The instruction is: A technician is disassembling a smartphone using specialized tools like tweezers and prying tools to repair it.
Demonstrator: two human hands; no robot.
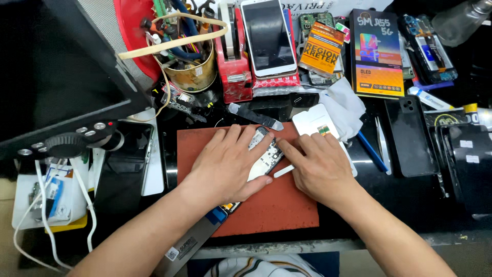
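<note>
While pressed flat under the left hand [225, 166], fingers spread, no clenched grip, opened phone [264, 156] lies pinned on red work mat [271, 205] at counter centre; right hand [320, 166] beside it, fingertips touching its edge, likely steadying, white pry stick [283, 171] just below; farther right, tweezers [381, 143] within reach
</note>
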